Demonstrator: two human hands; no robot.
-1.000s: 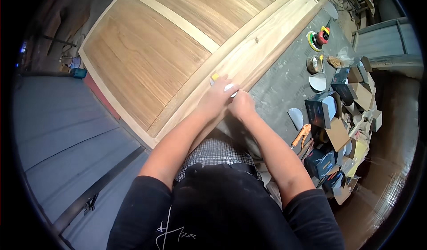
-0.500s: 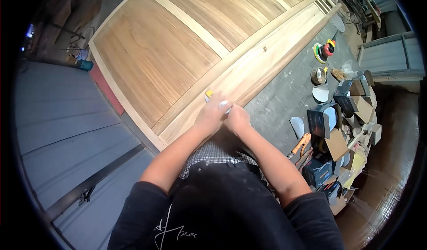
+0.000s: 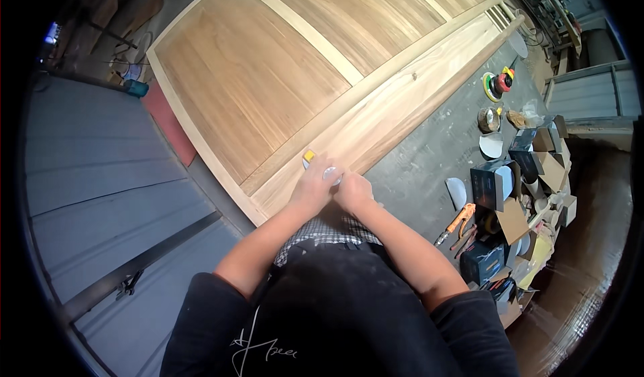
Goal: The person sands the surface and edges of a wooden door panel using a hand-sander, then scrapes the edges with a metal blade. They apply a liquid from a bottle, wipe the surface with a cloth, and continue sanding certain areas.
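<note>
Close to my body, both hands meet over the pale edge board of a large wooden panel [image 3: 268, 75]. My left hand [image 3: 310, 190] is closed, its fingers curled round a white sanding sheet [image 3: 332, 173] that shows as a rounded patch between the hands. A small yellow block [image 3: 308, 155] with a white edge pokes out beyond the left fingertips. Held against the left one, my right hand [image 3: 353, 192] is a closed fist at the sheet's edge. How far the sheet runs under the fingers is hidden.
On the grey tabletop [image 3: 416, 169] to the right are a red-and-black sander [image 3: 498, 84], white half-discs [image 3: 456, 193], an orange-handled air tool [image 3: 459, 223] and a jar [image 3: 489, 119]. Open cardboard boxes [image 3: 513, 219] crowd its right edge. Grey metal sheeting [image 3: 107, 155] stands left.
The view has shifted, so the panel and table sit farther right. Relative to the panel, my hands have come a little toward its near end, still together around the white sheet.
</note>
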